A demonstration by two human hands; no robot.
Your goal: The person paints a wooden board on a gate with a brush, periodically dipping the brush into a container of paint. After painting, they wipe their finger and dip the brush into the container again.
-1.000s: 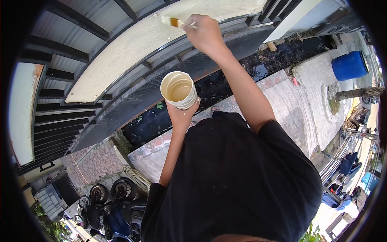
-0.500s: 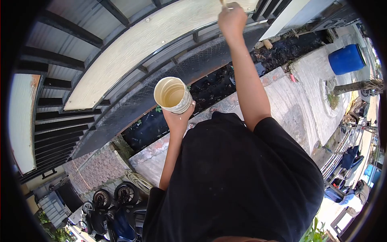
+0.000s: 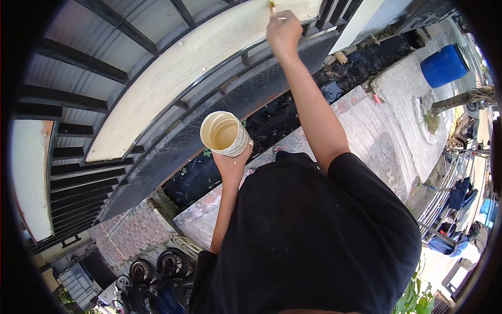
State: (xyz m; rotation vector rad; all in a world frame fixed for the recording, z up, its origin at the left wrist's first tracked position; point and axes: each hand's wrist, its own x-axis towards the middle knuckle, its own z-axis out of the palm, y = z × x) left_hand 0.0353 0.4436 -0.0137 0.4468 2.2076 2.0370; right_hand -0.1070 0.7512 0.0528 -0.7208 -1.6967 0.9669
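Note:
My left hand (image 3: 231,165) is wrapped round a pale, ribbed plastic cup (image 3: 241,144), held upright with its mouth toward me. Cream-coloured liquid (image 3: 224,135) shows inside it. At the top of the view, my right hand (image 3: 285,34) is closed round a paintbrush (image 3: 272,7), whose bristle end points up against the cream board (image 3: 209,52). The board is long, has a wood-grain surface and is fixed to a black metal fence (image 3: 157,123). Part of the brush is hidden inside my fingers.
Below the fence runs a ditch of dark water (image 3: 193,180), beside a concrete walkway (image 3: 376,131). A blue barrel (image 3: 444,66) stands at the right near a tree trunk (image 3: 455,102). Motorcycles (image 3: 157,285) are parked at lower left. A second cream board (image 3: 34,178) is on the far left.
My right hand with the paintbrush has moved left and slightly down along the board. The cup stays in my left hand, and the whole view has shifted slightly.

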